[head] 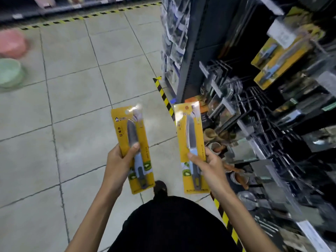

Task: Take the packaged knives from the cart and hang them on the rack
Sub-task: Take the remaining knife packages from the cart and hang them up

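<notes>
Left hand [121,159] pinching a yellow knife pack [133,150] at centre frame, right hand [207,164] pinching a second pack [192,142] beside the rack [258,113] at right, bare tiled floor [76,88] across the left.

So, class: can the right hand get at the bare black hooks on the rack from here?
Probably yes: the right hand, holding its packaged knife, is beside the hooks, with open space between them.

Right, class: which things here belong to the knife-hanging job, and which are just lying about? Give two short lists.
Job: left hand gripping one knife pack; right hand gripping the other knife pack; rack hooks; hung knife packs.
Lying about: pink basin; green basin; striped floor tape.
</notes>
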